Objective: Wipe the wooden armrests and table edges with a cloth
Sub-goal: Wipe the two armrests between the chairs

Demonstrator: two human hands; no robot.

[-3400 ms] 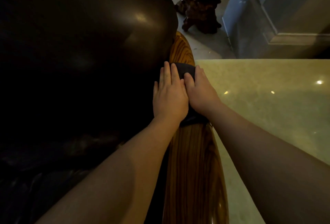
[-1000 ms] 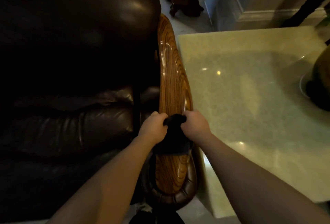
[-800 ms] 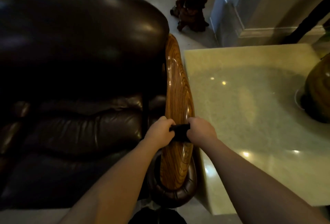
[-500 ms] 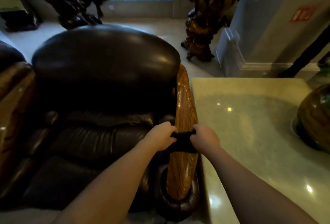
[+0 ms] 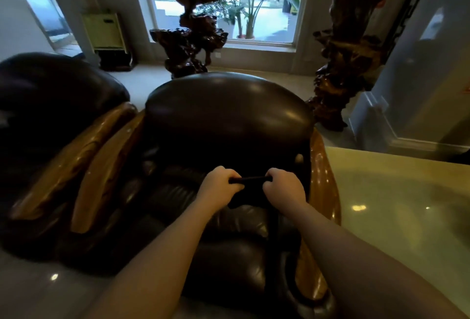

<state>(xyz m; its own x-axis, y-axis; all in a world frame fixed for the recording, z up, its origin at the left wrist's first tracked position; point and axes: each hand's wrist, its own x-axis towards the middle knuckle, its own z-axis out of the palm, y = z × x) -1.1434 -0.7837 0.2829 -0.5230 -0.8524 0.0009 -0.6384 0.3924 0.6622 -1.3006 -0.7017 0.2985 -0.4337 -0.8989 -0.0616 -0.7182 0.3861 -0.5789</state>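
Observation:
My left hand [image 5: 220,183] and my right hand [image 5: 284,186] each grip one end of a dark cloth [image 5: 250,179], stretched between them in the air above the seat of a dark leather armchair [image 5: 229,115]. The chair's right wooden armrest [image 5: 325,191] lies just right of my right hand, apart from the cloth. The chair's left wooden armrest [image 5: 106,173] is further left, with a neighbouring chair's armrest [image 5: 66,161] beside it. The pale stone table [image 5: 407,204] fills the right side, its edge running alongside the right armrest.
Carved dark wood sculptures stand behind the chair, one at the centre [image 5: 193,38] and one at the right [image 5: 348,51]. A second leather armchair [image 5: 45,94] sits at the left. A window with plants lies beyond, and a pale wall corner [image 5: 407,89] at the right.
Both hands lifted the cloth off the right armrest and carried it left, over the seat. The view has tilted up, showing the room.

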